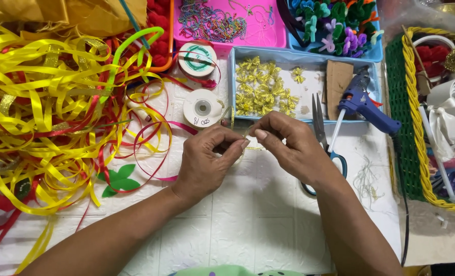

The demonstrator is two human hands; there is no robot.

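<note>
My left hand (207,161) and my right hand (289,145) meet over the middle of the white table, fingertips pinched together on a thin gold thread (254,148) that shows between them. Just behind the hands stands a light blue tray (309,56) with several small gold ribbon bows (260,87) inside. A white spool (203,108) lies just beyond my left hand. Scissors (320,128) with teal handles run partly under my right hand.
A big tangle of yellow and red ribbons (48,117) fills the left side, with green felt leaves (117,180) near it. A blue glue gun (363,102) lies right of the tray. A pink tray of chains (227,23), a tray of coloured bows (335,25) and a green-yellow basket (411,128) ring the space.
</note>
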